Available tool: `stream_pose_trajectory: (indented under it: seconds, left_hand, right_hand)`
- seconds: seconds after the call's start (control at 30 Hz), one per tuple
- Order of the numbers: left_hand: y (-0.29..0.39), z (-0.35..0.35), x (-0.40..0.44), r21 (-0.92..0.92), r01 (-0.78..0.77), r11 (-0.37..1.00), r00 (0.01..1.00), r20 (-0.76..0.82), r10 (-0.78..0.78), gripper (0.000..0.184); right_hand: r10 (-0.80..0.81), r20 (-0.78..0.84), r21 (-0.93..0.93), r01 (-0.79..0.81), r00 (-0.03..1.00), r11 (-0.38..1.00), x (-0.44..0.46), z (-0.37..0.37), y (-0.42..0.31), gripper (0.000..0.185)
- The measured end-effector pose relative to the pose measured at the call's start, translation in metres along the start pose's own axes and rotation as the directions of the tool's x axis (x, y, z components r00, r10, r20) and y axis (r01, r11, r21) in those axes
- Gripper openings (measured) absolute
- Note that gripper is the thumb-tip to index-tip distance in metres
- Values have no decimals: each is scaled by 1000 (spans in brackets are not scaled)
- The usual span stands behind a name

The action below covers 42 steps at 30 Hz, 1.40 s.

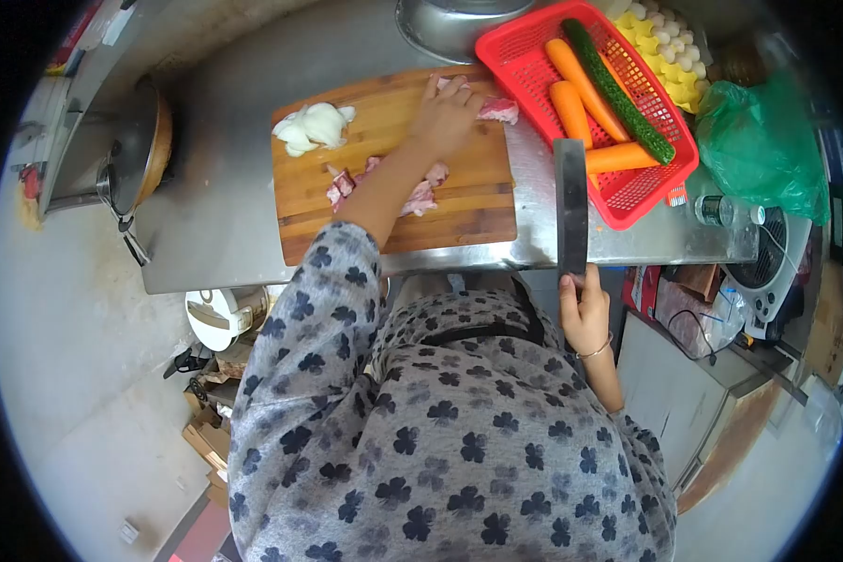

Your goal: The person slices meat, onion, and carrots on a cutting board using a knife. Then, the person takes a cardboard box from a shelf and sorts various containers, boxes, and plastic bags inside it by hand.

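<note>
My left hand (pixel 446 120) reaches over the upper right of a wooden cutting board (pixel 478 201), its fingers bent down on a strip of raw meat (pixel 498 110); whether they grip it is hidden. Cut meat pieces (pixel 420 199) lie mid-board, partly behind my left forearm. Sliced white onion (pixel 312 128) is piled at the board's upper left. At the right, beyond the board, my right hand (pixel 585 314) is closed round the handle of a cleaver (pixel 571 206), whose blade points away from me over the counter's front edge.
A red basket (pixel 628 211) with carrots (pixel 585 80) and a cucumber (pixel 618 92) stands right of the board. Behind are a metal bowl (pixel 459 28) and eggs (pixel 670 42). A green bag (pixel 759 145) and bottle (pixel 714 211) sit far right, a pan (pixel 145 145) left.
</note>
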<state>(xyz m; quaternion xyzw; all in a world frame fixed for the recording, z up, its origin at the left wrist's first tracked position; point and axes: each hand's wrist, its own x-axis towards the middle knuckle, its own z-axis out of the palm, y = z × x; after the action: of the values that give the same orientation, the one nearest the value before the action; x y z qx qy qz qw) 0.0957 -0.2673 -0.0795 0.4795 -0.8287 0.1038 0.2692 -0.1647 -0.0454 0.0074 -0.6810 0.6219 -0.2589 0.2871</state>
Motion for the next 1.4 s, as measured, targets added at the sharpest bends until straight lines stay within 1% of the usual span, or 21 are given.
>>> stream_pose_trajectory:
  seconds: [0.07, 0.1, 0.2, 0.27, 0.3, 0.37, 0.4, 0.43, 0.5, 0.53, 0.63, 0.67, 0.83, 0.9, 0.97, 1.03, 1.1, 1.13, 1.2, 1.3, 1.4]
  left_hand:
    - [-17, 1, 5, -17, -79, 997, 972, 221, 80, 43]
    - [-16, -5, 13, -13, -92, 996, 974, 205, 93, 43]
    - [-26, -25, 11, -153, 60, 986, 919, 394, 5, 40]
    - [-28, -47, 0, -517, 410, 751, 898, 372, -234, 34]
    - [-33, -52, -7, -511, 418, 751, 895, 374, -243, 34]
    - [-45, -66, -18, -837, 540, 84, 744, 429, -512, 26]
    - [-44, -83, -28, -878, 411, -245, 677, 474, -563, 27]
    - [-43, -97, -41, -877, 416, -240, 661, 473, -582, 27]
    - [-40, -126, -66, -767, 270, -582, 494, 629, -600, 35]
    - [-34, -144, -76, -741, 270, -615, 460, 661, -593, 35]
    - [-41, -166, -110, -722, 208, -660, 510, 656, -557, 35]
    - [-40, -170, -122, -737, 249, -629, 379, 671, -637, 34]
    - [-28, -191, -156, -837, 382, -392, 337, 521, -784, 35]
    - [-25, -188, -157, -788, 577, -214, 304, 451, -839, 37]
    - [-17, -174, -159, -674, 715, -186, 287, 526, -800, 35]
    - [6, -143, -159, -565, 786, 250, 525, 396, -754, 34]
    - [30, -117, -156, -446, 661, 603, 742, 267, -615, 37]
    - [40, -115, -153, -447, 664, 600, 741, 282, -610, 37]
    - [59, -114, -147, -102, 532, 841, 797, 396, -456, 43]
    - [67, -116, -131, -115, 474, 873, 865, 244, -438, 45]
    - [73, -98, -119, -231, 507, 830, 862, 138, -488, 43]
  right_hand:
    - [2, 24, 15, -3, 1000, 1000, -1, 2, -4, 21]
    - [9, 30, 32, -10, 999, 999, -3, 2, -3, 21]
    - [-4, 62, 26, 2, 998, 1000, -1, 4, -3, 20]
    - [-38, 63, 26, 37, 997, 999, 0, 6, -4, 21]
    - [-31, 92, 20, 30, 995, 999, 3, 6, -3, 21]
    - [-38, 118, 20, 36, 992, 999, 7, 6, 0, 21]
    - [-64, 167, 11, 64, 984, 998, 11, 8, 0, 22]
    - [-90, 219, 6, 91, 972, 996, 14, 11, 0, 22]
    - [-161, 294, -4, 170, 942, 985, 23, 21, -2, 21]
    - [-215, 348, -21, 237, 912, 971, 26, 27, -2, 20]
    - [-261, 540, -83, 359, 800, 930, 40, 46, -9, 17]
    - [-272, 602, -45, 372, 750, 927, 44, 53, -14, 16]
    - [-245, 706, -111, 446, 664, 888, 52, 98, -16, 19]
    - [-206, 688, -156, 419, 696, 894, 56, 102, -14, 19]
    - [-188, 655, -155, 375, 731, 914, 59, 98, -4, 20]
    - [-126, 486, -190, 245, 865, 951, 62, 92, 7, 20]
    - [-73, 444, -155, 156, 893, 976, 64, 82, 16, 21]
    - [-48, 448, -149, 128, 893, 980, 65, 78, 11, 22]
    - [-9, 442, -154, 86, 897, 984, 59, 75, 11, 22]
    - [-31, 421, -83, 73, 907, 994, 51, 74, 12, 21]
    - [-69, 395, -184, 153, 916, 971, 53, 77, -6, 19]
